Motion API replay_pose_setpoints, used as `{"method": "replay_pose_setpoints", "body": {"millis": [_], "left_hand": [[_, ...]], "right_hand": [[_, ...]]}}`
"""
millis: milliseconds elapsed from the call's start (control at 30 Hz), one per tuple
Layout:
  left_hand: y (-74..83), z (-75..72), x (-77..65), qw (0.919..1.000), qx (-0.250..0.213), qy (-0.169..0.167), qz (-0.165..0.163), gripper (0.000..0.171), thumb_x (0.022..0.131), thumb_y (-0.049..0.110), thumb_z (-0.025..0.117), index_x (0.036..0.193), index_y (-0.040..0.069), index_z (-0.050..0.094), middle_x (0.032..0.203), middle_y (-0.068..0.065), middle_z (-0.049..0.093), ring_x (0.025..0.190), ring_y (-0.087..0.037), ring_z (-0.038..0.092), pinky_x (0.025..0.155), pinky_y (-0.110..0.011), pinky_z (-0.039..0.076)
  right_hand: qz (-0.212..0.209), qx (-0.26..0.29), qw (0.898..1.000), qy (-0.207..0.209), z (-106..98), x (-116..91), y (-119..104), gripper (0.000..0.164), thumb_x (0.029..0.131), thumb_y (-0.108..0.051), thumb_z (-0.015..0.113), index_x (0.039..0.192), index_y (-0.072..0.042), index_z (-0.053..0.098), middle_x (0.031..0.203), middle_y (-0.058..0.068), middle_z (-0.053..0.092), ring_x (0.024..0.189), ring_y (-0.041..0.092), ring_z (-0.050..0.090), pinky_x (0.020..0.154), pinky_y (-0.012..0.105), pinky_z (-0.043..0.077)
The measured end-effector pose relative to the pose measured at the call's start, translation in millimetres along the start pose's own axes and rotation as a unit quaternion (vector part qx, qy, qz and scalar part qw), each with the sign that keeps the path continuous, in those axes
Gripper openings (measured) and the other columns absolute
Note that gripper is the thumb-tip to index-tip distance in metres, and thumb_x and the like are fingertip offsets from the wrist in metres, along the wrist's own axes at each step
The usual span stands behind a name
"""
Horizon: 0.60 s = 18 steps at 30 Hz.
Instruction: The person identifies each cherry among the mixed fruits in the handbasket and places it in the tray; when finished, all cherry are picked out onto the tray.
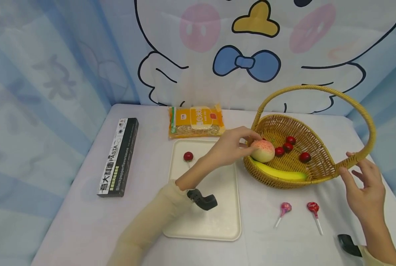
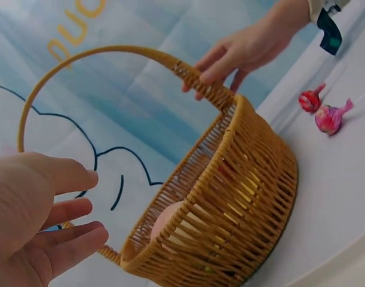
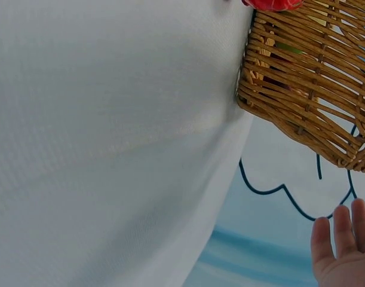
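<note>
“意大利面”, “PASTA” and “Blackpepperflavorsauce” on the black-and-white box

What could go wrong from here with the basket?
1. The right grip is at one end of the handle, so lifting from there might tilt the basket and roll the cherries.
2. The peach sits by the rim, close to the left grip; a bump could push it over.
3. The pink lollipop and red lollipop lie near the basket and might get knocked if it slides.

White table — wicker basket, cream tray, pink lollipop, red lollipop, pasta box and orange packet on it
</note>
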State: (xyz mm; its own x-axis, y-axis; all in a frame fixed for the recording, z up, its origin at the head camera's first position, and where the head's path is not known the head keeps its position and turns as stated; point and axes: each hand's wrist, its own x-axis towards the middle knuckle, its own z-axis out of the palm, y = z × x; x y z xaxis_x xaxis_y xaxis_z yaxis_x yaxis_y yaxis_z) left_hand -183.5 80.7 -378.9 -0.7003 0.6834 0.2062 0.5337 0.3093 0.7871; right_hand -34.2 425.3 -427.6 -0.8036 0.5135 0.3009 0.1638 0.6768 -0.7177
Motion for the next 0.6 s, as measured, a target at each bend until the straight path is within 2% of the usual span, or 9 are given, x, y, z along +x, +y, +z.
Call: {"method": "replay_pose_setpoints", "body": {"millis": [267, 400, 600], "left_hand": [[21.5, 25.4, 27.3, 0.9996, 0.013, -0.015, 0.021, 0.031, 0.102, 0.02, 0.072, 0.133, 0.014, 0.072, 0.137, -0.002, 0.071, 0.114, -0.011, 0.063, 0.092, -0.006, 0.045], [29.3, 40.4, 41.3, 0.9989, 0.018, -0.031, 0.03, 0.032, 0.103, 0.02, 0.072, 0.134, 0.016, 0.071, 0.138, 0.0, 0.069, 0.11, -0.007, 0.063, 0.087, -0.002, 0.046], [38.7, 62.5, 58.4, 0.9955, 0.059, -0.068, 0.029, 0.035, 0.104, 0.024, 0.07, 0.139, 0.019, 0.068, 0.131, 0.004, 0.069, 0.103, -0.003, 0.061, 0.079, -0.003, 0.042]], "right_hand": [[-0.027, 0.003, 1.0, 0.005, -3.9, -0.1, 3.4, 0.048, 0.108, -0.018, 0.061, 0.155, -0.032, 0.057, 0.151, -0.028, 0.047, 0.149, -0.002, 0.04, 0.121, 0.011, 0.034], [-0.019, 0.017, 1.0, 0.002, -4.7, 1.2, 2.2, 0.048, 0.108, -0.018, 0.062, 0.154, -0.032, 0.058, 0.144, -0.034, 0.047, 0.146, -0.003, 0.042, 0.119, 0.01, 0.035], [-0.002, 0.014, 1.0, -0.007, -2.9, 1.8, 0.2, 0.048, 0.108, -0.02, 0.063, 0.153, -0.035, 0.057, 0.139, -0.037, 0.044, 0.145, -0.003, 0.041, 0.12, 0.012, 0.036]]}}
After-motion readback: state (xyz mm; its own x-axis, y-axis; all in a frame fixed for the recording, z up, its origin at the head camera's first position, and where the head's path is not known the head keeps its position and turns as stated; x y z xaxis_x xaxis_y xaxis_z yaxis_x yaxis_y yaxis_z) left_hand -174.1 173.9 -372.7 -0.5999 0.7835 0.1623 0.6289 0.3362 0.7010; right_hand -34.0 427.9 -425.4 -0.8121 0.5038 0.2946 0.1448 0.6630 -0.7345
